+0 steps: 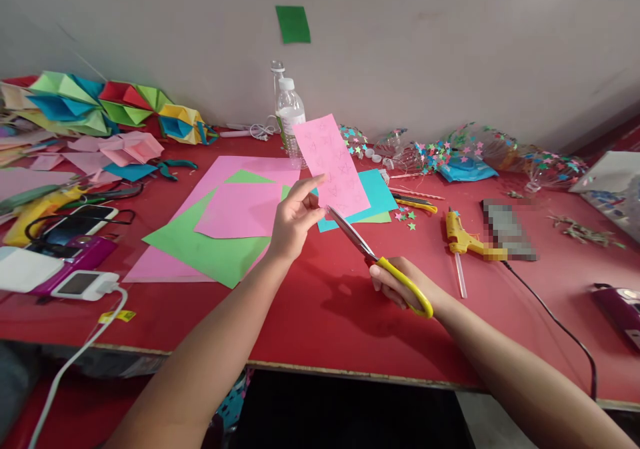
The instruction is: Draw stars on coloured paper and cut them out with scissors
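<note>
Between the thumb and fingers of my left hand (296, 221) is a pink paper strip (333, 162), tilted and raised above the table. Small stars are drawn across it in pencil. My right hand (403, 282) grips yellow-handled scissors (387, 270). Their blades point up and left, with the tips at the strip's lower corner, close to my left fingertips. Whether the blades are cutting into the paper I cannot tell. Behind the strip lies a blue paper sheet (380, 192), and small cut paper stars (411, 217) are scattered to its right.
Pink and green sheets (225, 262) lie left on the red table (320, 329). A yellow glue gun (463, 236) with its cord and a yellow cutter knife (417, 202) are on the right. Plastic bottles (291, 112) stand by the wall. Chargers (85, 285) and folded paper shapes (65, 106) crowd the left.
</note>
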{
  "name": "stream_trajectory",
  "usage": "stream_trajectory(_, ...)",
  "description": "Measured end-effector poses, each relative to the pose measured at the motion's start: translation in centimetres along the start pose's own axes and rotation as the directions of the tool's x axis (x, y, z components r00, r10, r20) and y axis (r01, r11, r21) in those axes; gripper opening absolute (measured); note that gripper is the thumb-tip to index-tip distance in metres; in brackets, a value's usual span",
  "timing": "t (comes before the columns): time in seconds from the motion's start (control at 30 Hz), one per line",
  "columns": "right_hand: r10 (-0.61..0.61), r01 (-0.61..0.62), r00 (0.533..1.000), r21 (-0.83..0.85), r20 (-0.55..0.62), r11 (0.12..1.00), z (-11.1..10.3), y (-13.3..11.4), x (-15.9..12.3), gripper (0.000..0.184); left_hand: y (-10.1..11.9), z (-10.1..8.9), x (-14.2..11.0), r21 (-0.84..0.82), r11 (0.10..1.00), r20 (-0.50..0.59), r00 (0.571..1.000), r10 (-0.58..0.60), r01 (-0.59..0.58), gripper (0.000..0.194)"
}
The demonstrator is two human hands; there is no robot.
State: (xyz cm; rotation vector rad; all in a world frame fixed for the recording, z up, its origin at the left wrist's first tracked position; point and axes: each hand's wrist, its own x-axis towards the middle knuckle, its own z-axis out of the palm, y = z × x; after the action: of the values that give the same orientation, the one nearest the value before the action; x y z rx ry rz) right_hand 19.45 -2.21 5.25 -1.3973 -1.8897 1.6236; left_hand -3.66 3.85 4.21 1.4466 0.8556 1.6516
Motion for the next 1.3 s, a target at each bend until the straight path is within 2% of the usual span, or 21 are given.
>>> stream_trajectory(0.4, 0.003, -0.003, 1.000, -0.004, 0.004, 1.000, -0.15, -0.03, -0.09, 0.061, 0.36, -0.10, 0.20, -0.119, 0.985, 0.057, 0.992, -0.117, 0.123, 0.050)
stream_trajectory(0.6, -0.020, 0.020, 0.999, 0.001, 0.050, 1.000, -0.33, 0.05, -0.23, 0.059, 0.34, -0.47, 0.51, -0.190, 0.960, 0.107, 0.977, -0.186, 0.204, 0.053)
stream_trajectory(0.97, -0.022, 0.023, 0.999, -0.009, 0.036, 1.000, -0.18, 0.02, -0.20, 0.065, 0.66, -0.47, 0.55, -0.166, 0.965, 0.128, 0.975, -0.181, 0.201, 0.050)
stream_trajectory(1.3, -0.007, 0.008, 1.000, -0.024, 0.020, 1.000, -0.44, 0.11, -0.24, 0.062, 0.41, -0.63, 0.56, -0.160, 0.961, 0.144, 0.969, -0.202, 0.224, 0.051)
